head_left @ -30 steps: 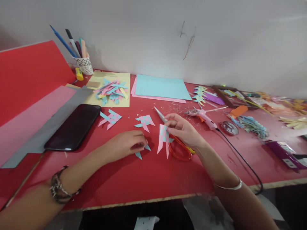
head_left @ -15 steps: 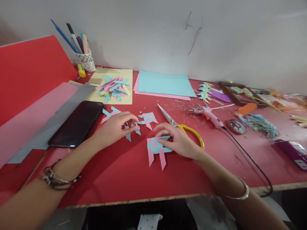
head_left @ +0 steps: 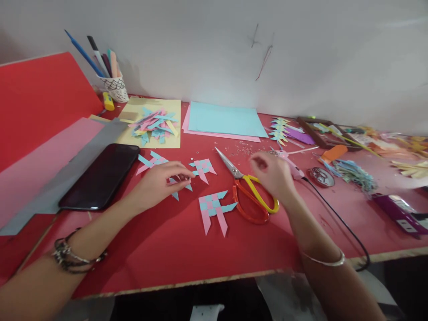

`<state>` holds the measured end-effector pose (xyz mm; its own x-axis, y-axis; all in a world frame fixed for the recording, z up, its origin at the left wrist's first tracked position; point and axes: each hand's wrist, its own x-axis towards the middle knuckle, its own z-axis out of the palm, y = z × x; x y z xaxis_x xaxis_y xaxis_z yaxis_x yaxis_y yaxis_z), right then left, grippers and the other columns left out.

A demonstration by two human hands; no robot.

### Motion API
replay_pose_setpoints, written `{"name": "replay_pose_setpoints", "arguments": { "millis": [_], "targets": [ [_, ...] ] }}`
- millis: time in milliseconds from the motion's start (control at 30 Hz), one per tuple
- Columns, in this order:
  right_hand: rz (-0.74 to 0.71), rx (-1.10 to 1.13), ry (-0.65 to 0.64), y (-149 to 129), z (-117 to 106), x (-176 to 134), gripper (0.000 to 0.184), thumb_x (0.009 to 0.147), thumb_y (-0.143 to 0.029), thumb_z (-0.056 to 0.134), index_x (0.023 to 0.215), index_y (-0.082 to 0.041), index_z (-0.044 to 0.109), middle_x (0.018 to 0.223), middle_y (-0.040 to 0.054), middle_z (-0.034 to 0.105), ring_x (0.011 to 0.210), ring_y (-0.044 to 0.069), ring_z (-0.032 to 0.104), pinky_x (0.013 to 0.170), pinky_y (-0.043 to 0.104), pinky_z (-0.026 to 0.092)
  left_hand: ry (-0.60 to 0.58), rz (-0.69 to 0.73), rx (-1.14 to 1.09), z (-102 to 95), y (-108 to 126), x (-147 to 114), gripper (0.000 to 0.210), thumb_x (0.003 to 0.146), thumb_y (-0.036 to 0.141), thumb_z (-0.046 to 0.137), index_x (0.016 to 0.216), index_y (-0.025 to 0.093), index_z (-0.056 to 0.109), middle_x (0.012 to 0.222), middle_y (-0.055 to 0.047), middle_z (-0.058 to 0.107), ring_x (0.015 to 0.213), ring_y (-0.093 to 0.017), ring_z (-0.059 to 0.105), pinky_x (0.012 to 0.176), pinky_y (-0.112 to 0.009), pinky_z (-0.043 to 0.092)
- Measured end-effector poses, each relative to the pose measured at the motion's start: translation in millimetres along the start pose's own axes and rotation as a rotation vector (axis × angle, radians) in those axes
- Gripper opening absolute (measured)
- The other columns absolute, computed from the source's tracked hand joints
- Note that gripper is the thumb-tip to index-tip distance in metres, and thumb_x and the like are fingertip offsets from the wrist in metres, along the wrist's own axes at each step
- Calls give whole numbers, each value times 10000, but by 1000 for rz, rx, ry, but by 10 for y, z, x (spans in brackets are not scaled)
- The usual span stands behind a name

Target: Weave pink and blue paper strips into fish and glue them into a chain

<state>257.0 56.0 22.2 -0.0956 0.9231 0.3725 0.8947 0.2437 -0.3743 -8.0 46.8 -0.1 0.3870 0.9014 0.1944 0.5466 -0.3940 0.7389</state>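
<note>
The person's left hand is over a half-hidden paper fish, of which mainly blue tips show. Its thumb and forefinger are nearly together, though whether they pinch the paper cannot be told. The right hand is blurred, its fingers curled, between the scissors and the pink glue gun and partly in front of the gun; whether it holds anything cannot be told.

3 more fish, woven in pink and blue, lie on the red tabletop: the far-left fish, the middle fish, and the near fish, a blue tip at or just beside the scissors' red handle. Far left, loose paper strips are heaped on a yellow sheet.

The step in hand looks like arranging woven pieces. The next move seems to call for a light fingertip grip that leaves the slim tails unbent.
</note>
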Motion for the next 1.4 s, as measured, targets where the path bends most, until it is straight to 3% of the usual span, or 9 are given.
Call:
{"name": "replay_pose_setpoints", "arguments": {
  "millis": [100, 200, 333, 600, 800, 933, 1100, 1200, 1400],
  "targets": [
    [257, -223, 106, 299, -150, 104, 109, 707, -269, 491, 693, -205, 578, 630, 28, 600, 619, 181, 548, 551, 273, 363, 51, -19, -69, -2, 11, -3, 175, 738, 356, 575, 789, 205, 646, 813, -22, 650, 694, -130, 584, 639, -212, 484],
    [339, -356, 77, 590, -245, 123, 158, 715, -297, 470, 758, -194, 583, 723, 65, 622, 725, 221, 568, 582, 290, 371, 96, -37, -145, -13, 26, -5, 147, 711, 350, 609, 734, 211, 649, 792, -21, 653, 693, -140, 591, 620, -216, 489],
    [373, -471, 23, 896, -297, 81, 243, 709, -402, 464, 652, -182, 550, 692, 123, 592, 736, 275, 554, 579, 327, 360, 123, -180, -418, -23, 43, -10, 188, 661, 374, 655, 745, 206, 653, 768, -25, 656, 677, -163, 617, 601, -259, 519],
    [261, -250, -156, 1078, -326, 40, 222, 661, -334, 420, 486, -219, 345, 485, -1, 454, 476, 135, 419, 471, 258, 281, 366, -388, -813, -7, -57, 53, 214, 549, 335, 745, 705, 212, 664, 685, 5, 647, 662, -129, 605, 665, -273, 525],
    [303, -127, 2, 1009, -347, 52, 112, 693, -316, 358, 638, -221, 380, 572, 13, 491, 512, 149, 448, 477, 269, 324, 495, -387, -939, -25, -100, 80, 99, 599, 244, 709, 684, 229, 661, 660, 37, 624, 644, -91, 583, 714, -251, 512],
    [351, -24, 105, 773, -354, 61, 135, 709, -352, 350, 644, -239, 314, 529, -31, 391, 452, 126, 371, 436, 258, 293, 517, -449, -1015, -22, -61, 96, 67, 638, 157, 670, 666, 217, 663, 654, 42, 625, 650, -74, 590, 740, -220, 510],
    [142, 32, 55, 380, -209, -63, 170, 714, -392, 431, 746, -227, 403, 627, 4, 503, 539, 145, 442, 502, 278, 365, 587, -547, -1101, -27, -39, 136, 108, 684, 84, 613, 658, 183, 650, 622, 45, 610, 584, -33, 575, 638, -129, 507],
    [44, -29, 72, 213, -51, -180, 337, 712, -455, 500, 929, -198, 480, 808, 74, 607, 691, 204, 550, 572, 303, 417, 613, -535, -1094, -36, -50, 149, 110, 715, 90, 590, 670, 178, 638, 611, 51, 593, 553, -22, 555, 587, -103, 491],
    [-144, -136, -11, 53, 127, -348, 485, 761, -536, 463, 1094, -185, 492, 1010, 130, 607, 857, 258, 594, 602, 318, 459, 592, -511, -1194, -47, -61, 134, 107, 757, 136, 587, 667, 173, 629, 533, 69, 531, 500, -8, 501, 528, -93, 453]
  ]
}}
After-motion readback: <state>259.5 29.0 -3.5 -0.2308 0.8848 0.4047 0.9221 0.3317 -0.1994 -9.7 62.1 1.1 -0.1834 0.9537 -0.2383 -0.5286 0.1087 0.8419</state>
